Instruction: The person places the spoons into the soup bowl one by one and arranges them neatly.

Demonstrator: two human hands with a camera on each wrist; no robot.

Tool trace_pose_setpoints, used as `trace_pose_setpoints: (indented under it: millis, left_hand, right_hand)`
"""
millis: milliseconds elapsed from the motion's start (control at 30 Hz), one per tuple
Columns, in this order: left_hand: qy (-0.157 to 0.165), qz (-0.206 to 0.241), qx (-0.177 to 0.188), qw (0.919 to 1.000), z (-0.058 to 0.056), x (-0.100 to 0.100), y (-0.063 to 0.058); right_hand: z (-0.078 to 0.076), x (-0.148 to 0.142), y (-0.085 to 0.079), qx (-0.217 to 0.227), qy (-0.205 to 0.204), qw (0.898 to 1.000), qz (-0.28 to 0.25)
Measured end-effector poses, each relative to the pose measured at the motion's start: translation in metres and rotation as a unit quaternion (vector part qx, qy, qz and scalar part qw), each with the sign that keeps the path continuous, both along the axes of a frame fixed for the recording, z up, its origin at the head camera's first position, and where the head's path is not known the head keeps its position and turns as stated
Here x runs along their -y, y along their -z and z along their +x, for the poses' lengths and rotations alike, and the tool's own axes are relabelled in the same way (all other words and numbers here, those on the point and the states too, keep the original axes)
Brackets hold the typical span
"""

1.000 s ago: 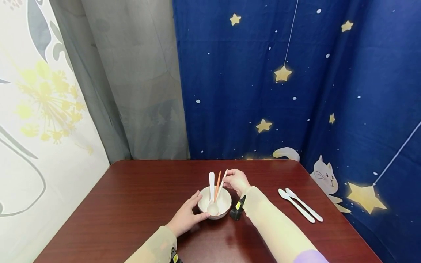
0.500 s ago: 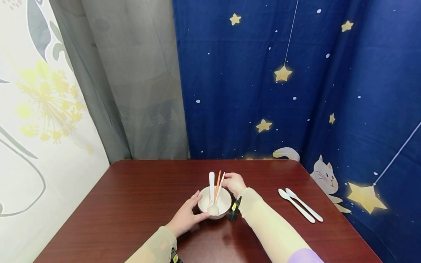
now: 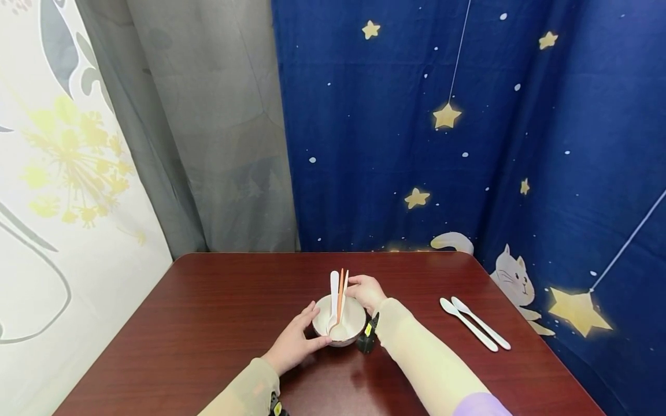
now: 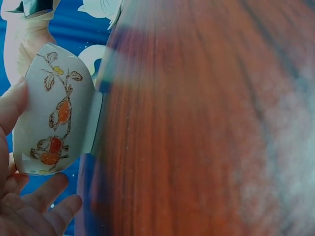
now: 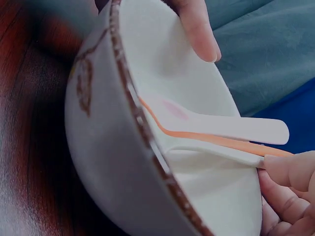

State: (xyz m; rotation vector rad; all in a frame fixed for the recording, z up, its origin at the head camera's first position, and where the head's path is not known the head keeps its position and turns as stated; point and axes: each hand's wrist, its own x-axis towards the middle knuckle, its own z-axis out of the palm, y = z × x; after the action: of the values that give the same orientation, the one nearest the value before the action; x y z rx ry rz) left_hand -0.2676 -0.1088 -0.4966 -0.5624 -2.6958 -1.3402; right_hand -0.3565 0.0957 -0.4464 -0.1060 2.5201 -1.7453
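Observation:
A white bowl (image 3: 356,316) with a brown rim sits mid-table; fruit and leaf drawings show on its outer wall (image 4: 78,103) in the left wrist view. My left hand (image 3: 293,345) holds its left side, the thumb (image 5: 198,32) reaching over the rim. Three spoons lean in it: a pale one (image 5: 246,128), an orange one (image 5: 216,140) beside it, and a white spoon (image 5: 211,152) closest to my right hand. At the far right rim, my right hand (image 3: 366,292) pinches the white spoon's handle end between thumb and fingers.
Two more white spoons (image 3: 470,326) lie side by side on the dark red wooden table (image 3: 218,323), toward its right edge. Grey and blue star-patterned curtains (image 3: 374,144) hang behind the far edge, a white patterned one (image 3: 78,231) at the left.
My right hand has moved left along the bowl, bringing the white spoon's handle in against the orange one. The orange handle has also tipped left, nearer the pale spoon. My left hand stays put.

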Motion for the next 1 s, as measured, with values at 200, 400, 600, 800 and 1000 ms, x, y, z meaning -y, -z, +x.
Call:
trace_pose_setpoints:
  millis: [200, 400, 600, 800, 1000]
  left_hand:
    - [-0.002, 0.002, 0.001, 1.0000, 0.000, 0.000, 0.000]
    - [-0.002, -0.001, 0.001, 1.0000, 0.000, 0.000, 0.001]
    - [-0.003, 0.001, 0.004, 1.0000, 0.000, -0.001, 0.001]
    - [0.000, 0.004, 0.003, 1.0000, -0.001, 0.000, 0.001]
    - [0.001, 0.002, -0.001, 1.0000, -0.001, 0.000, 0.002]
  right_hand:
    - [0.000, -0.003, 0.001, -0.009, 0.008, 1.000, 0.021]
    - [0.002, -0.013, 0.001, -0.016, 0.013, 1.000, 0.012]
    - [0.008, -0.031, 0.001, -0.016, 0.035, 0.999, 0.001]
    - [0.013, -0.052, 0.004, -0.020, 0.049, 0.998, 0.022]
    - [0.019, -0.071, 0.006, -0.037, 0.057, 0.997, 0.033]
